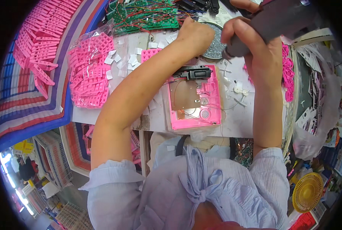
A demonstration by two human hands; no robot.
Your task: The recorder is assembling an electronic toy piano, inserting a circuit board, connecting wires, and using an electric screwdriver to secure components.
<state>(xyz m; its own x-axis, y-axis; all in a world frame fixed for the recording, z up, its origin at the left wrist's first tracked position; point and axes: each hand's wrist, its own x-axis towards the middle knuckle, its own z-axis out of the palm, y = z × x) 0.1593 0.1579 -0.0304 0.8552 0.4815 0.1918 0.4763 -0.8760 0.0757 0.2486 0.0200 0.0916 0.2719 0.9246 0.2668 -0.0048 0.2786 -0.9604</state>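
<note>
My right hand [257, 42] is wrapped round a dark grey power screwdriver [282, 23], its narrow end tilted down to the left. Beside it, my left hand [198, 36] is closed at the left rim of a round dish [217, 42] of small grey metal screws. Its fingertips are hidden, so anything pinched there cannot be made out. Below both hands an open pink plastic case [217, 111] lies on the table. A black mechanism [196, 73] sits across the case's far end, with thin wires running down inside.
Green circuit boards [148, 17] with coloured wires lie at the back. A bag of pink parts [90, 73] is left of my forearm, near small white pieces [132, 59]. White plastic parts [238, 88] lie right of the case. A striped tray [37, 107] holds pink strips.
</note>
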